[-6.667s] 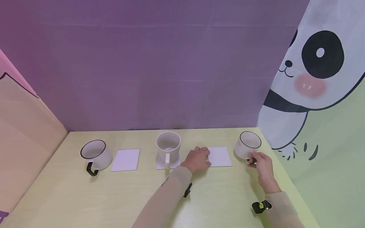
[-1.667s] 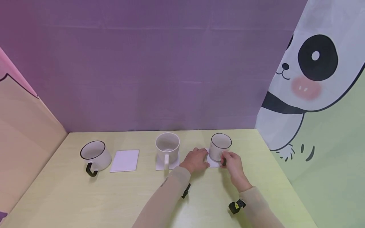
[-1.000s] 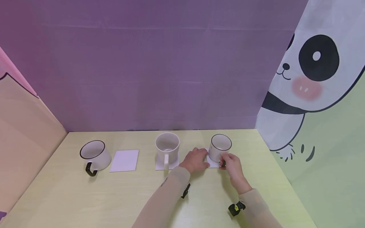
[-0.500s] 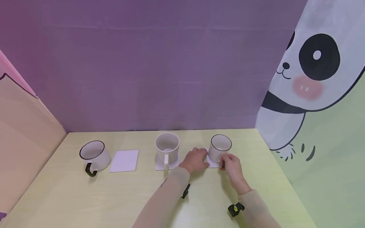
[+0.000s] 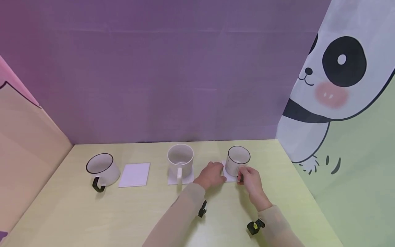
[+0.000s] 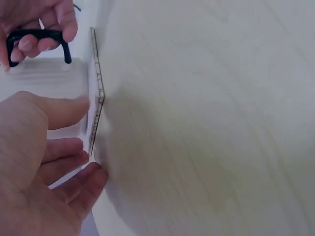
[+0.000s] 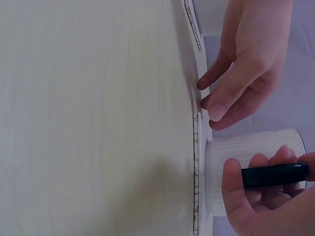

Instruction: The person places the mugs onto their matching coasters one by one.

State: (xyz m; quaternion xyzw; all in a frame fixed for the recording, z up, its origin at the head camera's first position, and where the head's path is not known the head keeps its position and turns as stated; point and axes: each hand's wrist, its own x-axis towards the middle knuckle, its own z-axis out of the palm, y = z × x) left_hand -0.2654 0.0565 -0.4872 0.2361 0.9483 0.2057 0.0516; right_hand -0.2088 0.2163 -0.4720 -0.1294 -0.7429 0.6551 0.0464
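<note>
A white mug [image 5: 232, 167] with a dark rim stands upright on the rightmost white square coaster [image 5: 229, 178]. My right hand [image 5: 252, 183] grips its black handle [image 7: 275, 175], with fingers curled through the loop and the thumb against it. At the coaster's left side rests my left hand [image 5: 211, 175]. Its thumb and fingers are apart, and the fingertips are right at the coaster's edge [image 6: 100, 93] in the left wrist view. Between my thumb and fingers there, part of the mug's pale ribbed side shows behind.
Left of my left hand, a plain white mug [image 5: 173, 166] sits on a second coaster [image 5: 189, 179]. A third coaster [image 5: 134, 175] lies bare farther left, beside a black-rimmed mug [image 5: 108, 174] on the table [image 5: 102, 216]. A purple backdrop [image 5: 172, 79] rises behind.
Over the earlier frames, my right hand has moved the gripped mug leftward from the table's right side onto the coaster. Lately it stays there nearly still. My left hand has kept its place.
</note>
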